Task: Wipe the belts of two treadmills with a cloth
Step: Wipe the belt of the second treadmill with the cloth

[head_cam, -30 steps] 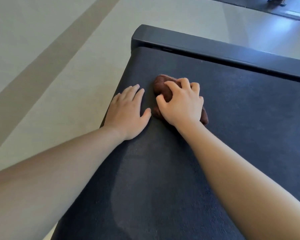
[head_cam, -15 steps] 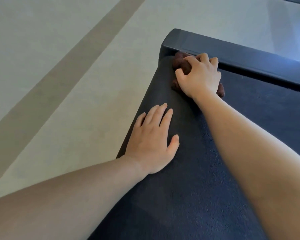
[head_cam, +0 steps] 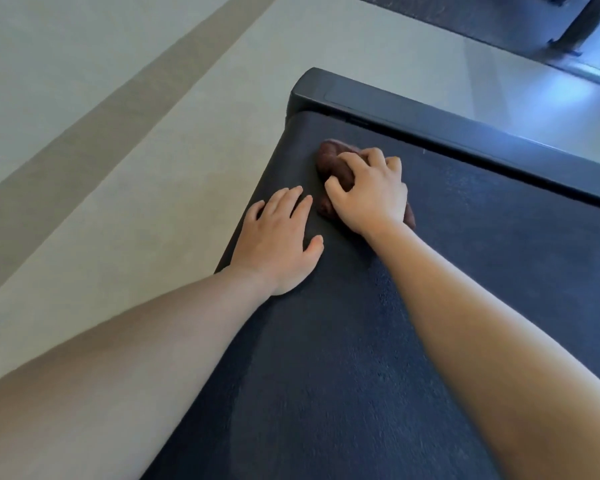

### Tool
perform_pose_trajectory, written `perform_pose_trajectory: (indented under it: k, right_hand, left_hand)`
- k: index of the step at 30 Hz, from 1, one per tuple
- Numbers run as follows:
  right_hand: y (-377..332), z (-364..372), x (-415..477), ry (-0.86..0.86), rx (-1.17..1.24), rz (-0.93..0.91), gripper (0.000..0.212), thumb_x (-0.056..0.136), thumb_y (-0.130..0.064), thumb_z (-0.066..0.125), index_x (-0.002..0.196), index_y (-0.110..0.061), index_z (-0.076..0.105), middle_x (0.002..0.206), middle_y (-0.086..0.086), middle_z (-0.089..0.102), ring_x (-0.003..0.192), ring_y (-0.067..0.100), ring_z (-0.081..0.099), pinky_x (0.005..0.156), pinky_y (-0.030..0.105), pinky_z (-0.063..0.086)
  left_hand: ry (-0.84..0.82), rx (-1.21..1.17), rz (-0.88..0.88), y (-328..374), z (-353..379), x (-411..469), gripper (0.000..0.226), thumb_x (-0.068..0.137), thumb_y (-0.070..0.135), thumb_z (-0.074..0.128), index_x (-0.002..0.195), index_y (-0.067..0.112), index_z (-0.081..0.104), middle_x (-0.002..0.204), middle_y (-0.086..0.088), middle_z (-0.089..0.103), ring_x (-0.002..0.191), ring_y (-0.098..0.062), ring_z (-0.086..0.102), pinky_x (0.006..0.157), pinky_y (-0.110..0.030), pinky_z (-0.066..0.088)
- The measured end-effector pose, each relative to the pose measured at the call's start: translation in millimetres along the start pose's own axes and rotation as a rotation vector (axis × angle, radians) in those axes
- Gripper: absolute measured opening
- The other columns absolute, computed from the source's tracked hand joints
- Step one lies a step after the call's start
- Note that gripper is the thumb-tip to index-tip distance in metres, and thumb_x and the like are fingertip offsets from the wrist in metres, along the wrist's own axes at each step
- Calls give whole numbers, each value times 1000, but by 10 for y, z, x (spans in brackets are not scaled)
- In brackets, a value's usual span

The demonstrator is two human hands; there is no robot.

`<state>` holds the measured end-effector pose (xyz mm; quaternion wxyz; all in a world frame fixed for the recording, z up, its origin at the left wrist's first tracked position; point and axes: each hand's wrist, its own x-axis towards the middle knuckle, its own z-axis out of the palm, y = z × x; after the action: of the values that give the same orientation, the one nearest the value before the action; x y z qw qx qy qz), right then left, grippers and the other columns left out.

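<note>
Pale grey-beige floor (head_cam: 84, 81) fills the left side, crossed by a darker diagonal stripe (head_cam: 94, 133) running from lower left to upper middle. Left forearm comes in from the bottom-left corner; left hand (head_cam: 278, 240) lies flat, palm down, fingers spread and gripping nothing, on the left edge of the treadmill belt (head_cam: 326, 375), heel of the hand right at the belt's border with the floor. Dark textured belt takes up the middle and right, with a slightly darker streak on it below the left wrist. Just right of the left hand, close but apart, right hand (head_cam: 371, 192) is curled over a bunched dark brown cloth (head_cam: 333, 164), fingers clenched around it and pressing it onto the belt near the belt's far left corner. Cloth pokes out beyond the fingertips and a bit behind the wrist. Black end cover (head_cam: 430, 119) of the treadmill runs diagonally past the cloth, not touching it. Top right: dark frame (head_cam: 568, 32) of other equipment on the shiny floor, too cropped to name
</note>
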<state>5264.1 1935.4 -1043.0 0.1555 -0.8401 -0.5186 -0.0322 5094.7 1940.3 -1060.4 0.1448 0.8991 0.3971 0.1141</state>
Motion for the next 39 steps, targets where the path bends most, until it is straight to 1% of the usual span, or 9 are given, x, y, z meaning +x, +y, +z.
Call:
perform_pose_trajectory:
  k: [3,5,8,12,15,19,25,34,39]
  right_hand:
    - [-42,-51,-338,10,-6,16,43,86,-51,43,125,-35,52,134,0,44,120,30,33,87,46,39]
    - [-101,-75,-567,14,-2,32,43,84,-52,44,124,-37,53,133,-1,45,120,30,33,88,46,41]
    - [-255,-99,-918,54,17,38,43,81,-52,44,120,-37,56,130,-2,48,119,30,34,85,47,42]
    - [-465,-42,-1131,82,2,53,47,79,-54,41,121,-38,56,131,-2,47,120,30,33,86,49,40]
    - [-561,22,-875,80,12,96,46,80,-54,41,121,-39,55,131,-3,46,119,28,33,88,49,38]
    - [-685,158,-278,47,28,117,47,82,-53,40,124,-38,53,130,-1,45,118,29,32,91,50,38]
    - [-664,315,291,92,45,121,48,81,-54,39,122,-36,55,126,-1,46,116,28,34,86,47,35]
    - [-691,202,109,35,1,102,47,84,-52,37,123,-31,52,128,3,44,118,30,33,87,47,35]
    - [-708,84,-397,4,4,60,44,83,-52,38,120,-33,53,127,2,44,117,30,33,85,48,39]
  left_hand:
    - [38,-63,2,-39,-55,-65,59,93,39,41,145,14,30,154,-1,25,142,-16,18,115,-34,18]
    - [27,-106,1,-152,-88,-198,57,94,37,41,145,15,29,155,0,22,143,-16,16,114,-33,19]
    - [-47,-207,20,-403,-140,-471,56,95,38,40,147,23,25,157,6,14,143,-13,10,113,-32,18]
    - [-122,-265,46,-728,-228,-649,53,94,46,38,145,39,24,156,10,14,141,-8,10,111,-28,15]
    - [-153,-323,42,-817,-201,-663,52,92,51,36,142,48,22,155,11,14,140,-6,11,108,-25,16]
    - [-115,-456,40,-821,-97,-689,48,93,51,33,140,52,22,155,16,12,140,-4,14,108,-22,18]
    - [-129,-464,49,-848,-80,-665,52,86,58,26,137,58,16,152,24,8,137,2,11,105,-21,20]
    - [-114,-313,18,-813,-140,-699,51,92,56,27,142,50,17,154,11,17,138,-10,21,106,-33,31]
    - [-116,-277,-98,-866,-244,-873,60,92,58,25,147,33,20,152,8,26,137,-15,26,108,-39,33]
